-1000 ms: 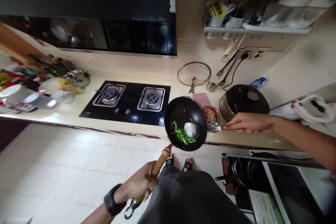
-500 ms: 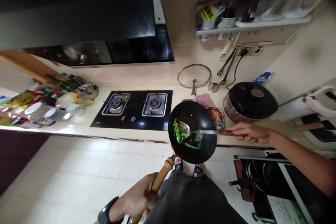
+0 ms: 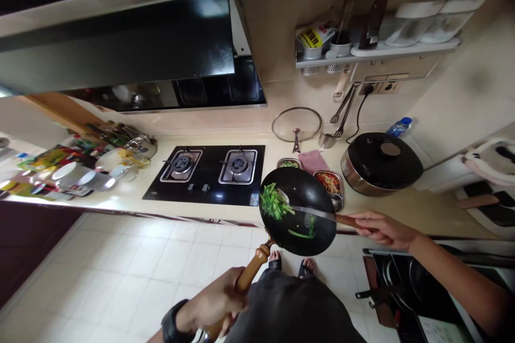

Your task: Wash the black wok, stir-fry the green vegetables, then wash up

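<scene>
My left hand (image 3: pixel 219 300) is wrapped round the wooden handle (image 3: pixel 252 272) of a black wok (image 3: pixel 309 187), held in front of the counter edge. In my right hand (image 3: pixel 384 229) is the wooden grip of a metal spatula (image 3: pixel 314 211), whose blade lies inside the wok. Chopped green vegetables (image 3: pixel 274 201) are heaped at the wok's left side by the blade. A few green strips (image 3: pixel 303 233) stick lower down in it. Just behind the wok sit a small metal tray of greens (image 3: pixel 288 163) and a tray of reddish chopped food (image 3: pixel 329 182).
To the left is a two-burner gas hob (image 3: pixel 205 177) beneath a dark range hood (image 3: pixel 161 43). A black-lidded cooker (image 3: pixel 382 163) stands right of the trays. A glass lid (image 3: pixel 296 124) leans on the wall. Below my right arm is an open drawer (image 3: pixel 386 278) holding pans.
The camera view has tilted up slightly. The wok and spatula have shifted a little, and the tray of greens behind them shows more. Both hands keep their holds.
</scene>
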Available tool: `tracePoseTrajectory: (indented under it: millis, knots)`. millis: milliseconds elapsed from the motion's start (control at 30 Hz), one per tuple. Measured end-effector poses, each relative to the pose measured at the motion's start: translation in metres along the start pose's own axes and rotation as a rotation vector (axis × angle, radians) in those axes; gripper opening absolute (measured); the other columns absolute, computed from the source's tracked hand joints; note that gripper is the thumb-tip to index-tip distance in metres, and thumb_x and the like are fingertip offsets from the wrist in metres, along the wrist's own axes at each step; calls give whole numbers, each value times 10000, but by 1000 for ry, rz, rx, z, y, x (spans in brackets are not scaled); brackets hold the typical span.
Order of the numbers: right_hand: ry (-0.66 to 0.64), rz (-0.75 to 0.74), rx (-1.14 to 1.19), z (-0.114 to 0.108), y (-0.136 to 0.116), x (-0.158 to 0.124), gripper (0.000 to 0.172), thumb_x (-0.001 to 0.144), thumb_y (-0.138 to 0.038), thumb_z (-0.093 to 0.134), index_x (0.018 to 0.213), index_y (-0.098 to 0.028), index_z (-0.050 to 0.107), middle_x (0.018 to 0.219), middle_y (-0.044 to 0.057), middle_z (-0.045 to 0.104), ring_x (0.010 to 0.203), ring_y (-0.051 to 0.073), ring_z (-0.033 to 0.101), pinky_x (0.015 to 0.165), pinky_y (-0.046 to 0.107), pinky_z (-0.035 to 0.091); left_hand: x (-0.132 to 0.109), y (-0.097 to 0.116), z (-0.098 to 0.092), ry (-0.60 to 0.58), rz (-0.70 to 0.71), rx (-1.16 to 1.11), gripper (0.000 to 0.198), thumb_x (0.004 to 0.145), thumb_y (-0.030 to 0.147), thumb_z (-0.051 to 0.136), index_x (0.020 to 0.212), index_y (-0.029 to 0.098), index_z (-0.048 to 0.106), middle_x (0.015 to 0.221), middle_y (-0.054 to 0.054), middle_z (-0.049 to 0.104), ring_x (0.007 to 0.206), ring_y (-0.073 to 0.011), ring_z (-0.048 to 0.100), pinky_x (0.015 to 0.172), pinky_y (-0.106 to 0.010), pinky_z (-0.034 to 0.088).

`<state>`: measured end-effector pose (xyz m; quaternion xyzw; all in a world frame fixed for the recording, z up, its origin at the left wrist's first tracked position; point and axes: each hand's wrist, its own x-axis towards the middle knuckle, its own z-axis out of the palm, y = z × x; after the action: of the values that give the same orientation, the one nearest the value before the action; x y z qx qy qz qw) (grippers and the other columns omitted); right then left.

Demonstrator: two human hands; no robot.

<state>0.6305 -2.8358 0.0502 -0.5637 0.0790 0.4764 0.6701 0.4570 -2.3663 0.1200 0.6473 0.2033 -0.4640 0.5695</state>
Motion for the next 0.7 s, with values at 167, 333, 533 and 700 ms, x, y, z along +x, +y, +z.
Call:
tracePoseTrajectory:
  millis: [167,333,533,700]
  knots:
    - [88,-36,67,-4,-9,-32,439,823,-415,856,1192,-198,761,686,-50,487,448,-26,124,365,77,103,12,-14,8,-2,25,-124,355,667,273,723,883,251,442,513,96,539,325,-66,386,337,-184,292]
    - [234,-86,101,-17,-23,-68,468,738,-435,925,1104,-186,772,679,-38,520,448,-37,136,358,62,124,26,-14,13,35,56,-156,348,653,265,712,857,258,430,511,95,534,335,-76,392,343,-197,299]
    - [266,-99,71,-24,-29,-92,388,784,-412,897,1058,-170,765,695,-37,511,446,-32,159,354,65,142,44,-8,14,36,75,-179,347,669,289,724,876,254,448,489,104,507,326,-80,379,329,-199,284]
    - [229,-86,65,-22,-20,-90,497,838,-400,856,1264,-166,748,676,-50,502,454,-24,149,371,69,123,55,-8,12,-42,94,-201,335,673,291,726,849,251,445,504,81,536,317,-86,411,328,-209,298]
